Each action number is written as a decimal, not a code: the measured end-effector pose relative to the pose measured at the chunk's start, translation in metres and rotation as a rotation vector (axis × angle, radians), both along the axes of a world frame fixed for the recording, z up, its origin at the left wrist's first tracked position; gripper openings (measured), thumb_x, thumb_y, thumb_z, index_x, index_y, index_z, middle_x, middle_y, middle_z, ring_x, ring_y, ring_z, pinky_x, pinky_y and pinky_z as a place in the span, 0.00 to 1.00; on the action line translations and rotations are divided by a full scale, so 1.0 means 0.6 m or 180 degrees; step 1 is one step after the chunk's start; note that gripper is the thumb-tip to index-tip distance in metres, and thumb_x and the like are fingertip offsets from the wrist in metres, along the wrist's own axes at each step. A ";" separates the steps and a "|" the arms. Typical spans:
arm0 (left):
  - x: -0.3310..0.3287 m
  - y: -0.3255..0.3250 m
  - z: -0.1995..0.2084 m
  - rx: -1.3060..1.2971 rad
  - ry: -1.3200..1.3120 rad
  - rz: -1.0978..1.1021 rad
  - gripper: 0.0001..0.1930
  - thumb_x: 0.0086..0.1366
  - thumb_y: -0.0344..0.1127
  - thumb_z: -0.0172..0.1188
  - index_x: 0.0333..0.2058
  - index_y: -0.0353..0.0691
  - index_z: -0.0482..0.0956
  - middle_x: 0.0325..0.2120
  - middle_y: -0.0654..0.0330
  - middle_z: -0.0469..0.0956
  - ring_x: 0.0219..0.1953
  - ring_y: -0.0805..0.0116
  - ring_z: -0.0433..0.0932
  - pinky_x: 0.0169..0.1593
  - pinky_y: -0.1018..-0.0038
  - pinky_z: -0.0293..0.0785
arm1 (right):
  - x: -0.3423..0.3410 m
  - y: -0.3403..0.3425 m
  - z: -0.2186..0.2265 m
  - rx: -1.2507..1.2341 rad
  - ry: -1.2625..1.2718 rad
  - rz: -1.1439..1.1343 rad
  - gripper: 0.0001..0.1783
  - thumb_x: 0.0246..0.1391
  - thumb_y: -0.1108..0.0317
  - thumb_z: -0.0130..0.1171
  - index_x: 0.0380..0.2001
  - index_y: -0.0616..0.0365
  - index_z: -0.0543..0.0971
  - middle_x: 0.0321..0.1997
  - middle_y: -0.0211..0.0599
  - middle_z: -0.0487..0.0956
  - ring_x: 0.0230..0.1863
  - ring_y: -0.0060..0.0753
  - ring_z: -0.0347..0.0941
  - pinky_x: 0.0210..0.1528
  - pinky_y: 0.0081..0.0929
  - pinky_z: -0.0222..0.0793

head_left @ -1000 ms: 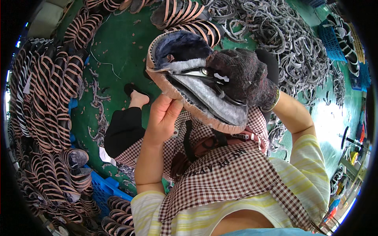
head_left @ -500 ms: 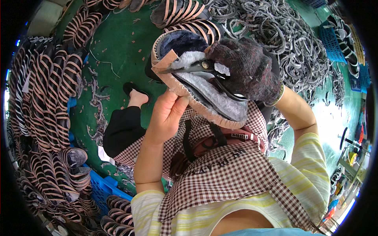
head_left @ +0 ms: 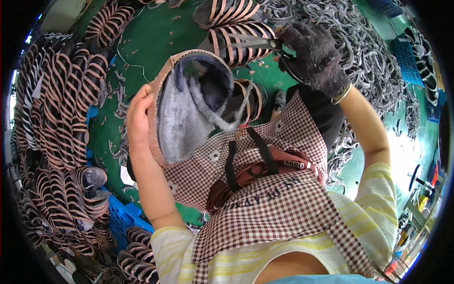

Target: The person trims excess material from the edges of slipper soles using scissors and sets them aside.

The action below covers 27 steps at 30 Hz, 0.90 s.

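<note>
My left hand (head_left: 140, 118) grips a fur-lined slipper (head_left: 182, 125) by its tan, stitched edge, the fingers partly hidden behind it. The slipper is upended, its grey fuzzy insole and dark opening toward me. A grey fluffy strip (head_left: 231, 126) trails from the opening and curls up at its loose end. In a dark knitted glove, my right hand (head_left: 314, 57) is closed around the black handles of scissors (head_left: 250, 42). Their blades point left, beyond the slipper and apart from it.
Stacks of slippers bound with tan strips (head_left: 66, 109) line the left side, beside a blue crate (head_left: 124, 213). More strip-wrapped slippers (head_left: 241, 45) lie on the green floor ahead. Grey fluffy trimmings (head_left: 364, 61) heap up at the far right, near blue baskets (head_left: 407, 61).
The slipper has moved left and turned upright, away from the scissors. My right hand has drawn the scissors up and away. A loose fluffy strip now swings from the opening.
</note>
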<state>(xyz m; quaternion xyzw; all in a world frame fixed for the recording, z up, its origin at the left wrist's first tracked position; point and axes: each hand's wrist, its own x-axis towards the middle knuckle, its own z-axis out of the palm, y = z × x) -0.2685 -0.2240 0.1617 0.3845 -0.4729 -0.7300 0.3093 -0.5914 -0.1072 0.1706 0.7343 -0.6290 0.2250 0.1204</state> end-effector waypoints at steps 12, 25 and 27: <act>-0.007 -0.003 0.017 0.0206 0.0221 -0.0767 0.04 0.53 0.30 0.42 0.23 0.38 0.64 0.21 0.67 0.67 0.23 0.81 0.64 0.27 0.85 0.61 | 0.049 -0.079 0.129 -0.0224 0.1178 0.1426 0.15 0.33 0.63 0.56 0.29 0.53 0.75 0.32 0.35 0.72 0.29 0.32 0.69 0.28 0.30 0.63; -0.026 -0.093 -0.061 -0.0354 0.0333 -0.0432 0.06 0.58 0.33 0.48 0.29 0.36 0.68 0.27 0.66 0.70 0.31 0.79 0.68 0.35 0.84 0.64 | 0.019 -0.071 -0.049 0.1771 -0.3404 0.0481 0.24 0.50 0.65 0.57 0.50 0.59 0.67 0.46 0.34 0.72 0.45 0.23 0.67 0.49 0.19 0.63; -0.025 -0.140 -0.114 -0.0548 -0.0110 -0.0564 0.09 0.61 0.36 0.48 0.34 0.36 0.70 0.27 0.67 0.70 0.32 0.80 0.68 0.36 0.85 0.63 | 0.030 -0.100 -0.097 0.0915 -0.3017 0.0855 0.24 0.49 0.63 0.58 0.49 0.59 0.68 0.44 0.33 0.72 0.43 0.22 0.68 0.47 0.18 0.63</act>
